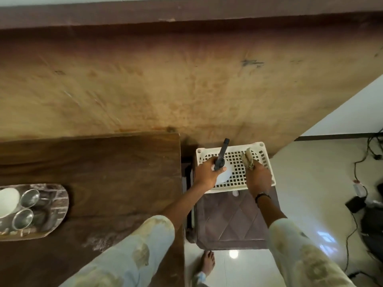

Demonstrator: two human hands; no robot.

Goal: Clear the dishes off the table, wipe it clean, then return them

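item: wooden table (103,162), dark brown, lower left of the head view. its right edge runs top to bottom just left of a brown stool (232,222); its far edge lies against a tan wall (165,79). the stretch of tabletop between tray and right edge is bare, with pale smears near the front.

item: tray (60,206), oval and grey, at the table's left side, partly cut off by the frame. it holds a white bowl (8,200) and two steel cups (29,196), the cups just beside the bowl.

item: white basket (238,162), perforated, on the stool, close to the table's right edge and near the wall. pale floor (310,193) opens to the right, with cables (360,158) further right. a bare foot (207,264) stands in front of the stool.

item: spray bottle (222,156), white body with a dark trigger head; long axis tilted, nozzle pointing up and away toward the wall. it sits over the basket's left part. left hand (207,172) grips it, fingers curled round the neck.

item: cloth (248,160), bunched and patterned, long axis toward the wall, over the basket's right part. right hand (259,179) grips it, fingers closed around its near end.
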